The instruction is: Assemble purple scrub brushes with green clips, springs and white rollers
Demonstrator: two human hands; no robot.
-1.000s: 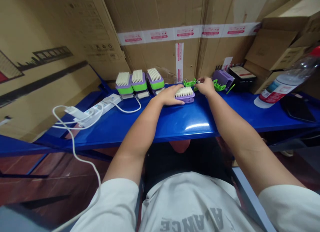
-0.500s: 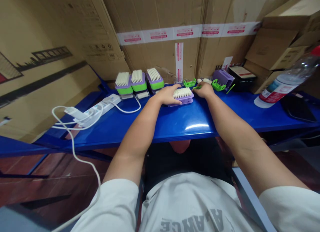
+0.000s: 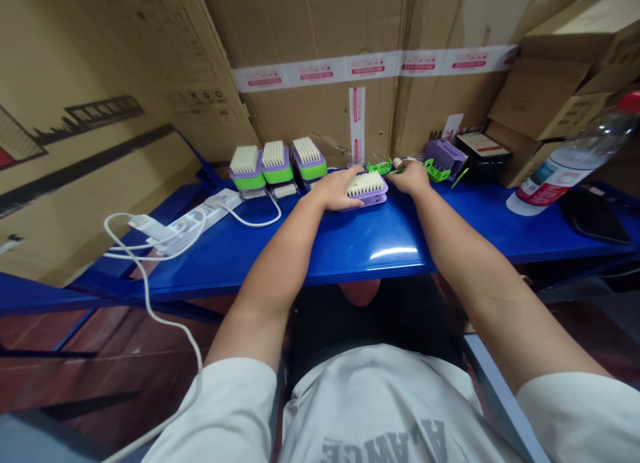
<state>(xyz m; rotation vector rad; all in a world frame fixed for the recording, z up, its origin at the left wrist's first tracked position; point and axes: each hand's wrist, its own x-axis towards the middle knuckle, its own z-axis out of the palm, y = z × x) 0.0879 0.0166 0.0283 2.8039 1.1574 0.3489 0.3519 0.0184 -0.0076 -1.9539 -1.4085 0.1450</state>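
My left hand (image 3: pixel 336 188) grips a purple brush (image 3: pixel 366 186) with off-white bristles facing up, its thumb on the near side and fingers over the back. The brush is held at the blue tabletop, slightly tilted. Just right of it, my right hand (image 3: pixel 411 178) is closed, fingers pointing left; a sliver of a small green plastic piece (image 3: pixel 398 172) shows at its fingertips, mostly hidden. Behind, between the hands, lies a green bracket-like part (image 3: pixel 379 166). A white cylindrical piece (image 3: pixel 397 162) sits beyond the right fingers.
Three purple-and-green brushes (image 3: pixel 274 162) stand at the back left, near a white power strip (image 3: pixel 200 216) with cables. A green frame (image 3: pixel 437 171) and a purple housing (image 3: pixel 445 155) lie right. Farther right are a black box (image 3: pixel 484 155), bottle (image 3: pixel 565 173) and phone (image 3: pixel 595 213). Cardboard (image 3: pixel 320 116) walls the back.
My right hand has turned slightly, and the green piece at its fingertips shows less. The brush in my left hand has tilted a little; its grip stays the same.
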